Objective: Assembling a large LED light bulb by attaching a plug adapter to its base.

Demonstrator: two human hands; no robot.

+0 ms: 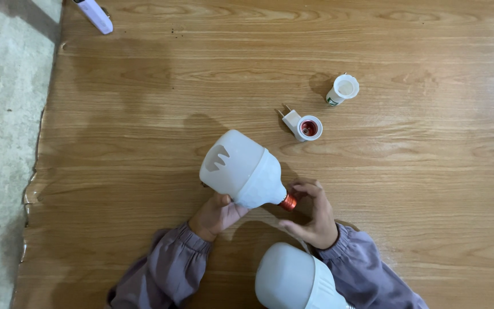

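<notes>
From my head camera, I am gripping the big white bulb (241, 170) from below with my left hand (215, 214), while my right hand (313, 216) is pinching its copper screw base (288, 202). Its long axis is slanting across the wooden table (401, 229), base pointing right toward my right hand, dome up-left.

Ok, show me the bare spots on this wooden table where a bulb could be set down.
The wooden table is bare along its whole right side, below the small white socket adapter and white cap. The upper left is also free, between the white stick-shaped object and the large white bulb. It is crowded near the left hand, right hand and second white bulb.
</notes>
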